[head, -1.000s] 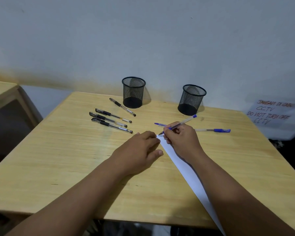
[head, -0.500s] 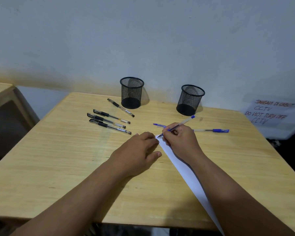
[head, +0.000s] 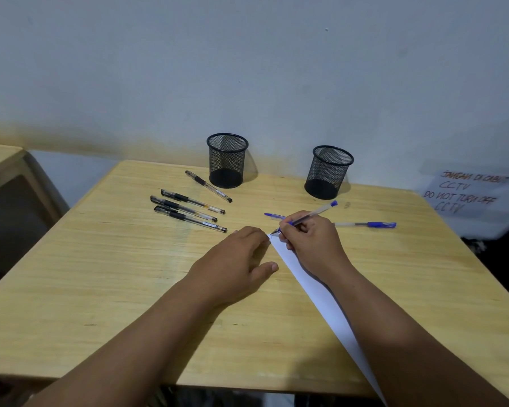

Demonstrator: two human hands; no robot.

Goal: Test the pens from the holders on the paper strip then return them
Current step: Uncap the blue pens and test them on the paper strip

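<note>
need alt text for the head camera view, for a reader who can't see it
A right hand presses a blue pen to the far end of a white paper strip on a wooden table, the left hand flat beside it. Four black pens lie near two empty mesh holders.

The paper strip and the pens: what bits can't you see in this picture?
Head view only:
- Paper strip: far end under the right hand, near end cut by the bottom edge; any ink marks too small to tell.
- Blue cap: partly behind the right hand.
- Left hand: palm and whatever lies beneath it hidden.
- Black pens: label print too small.
</note>
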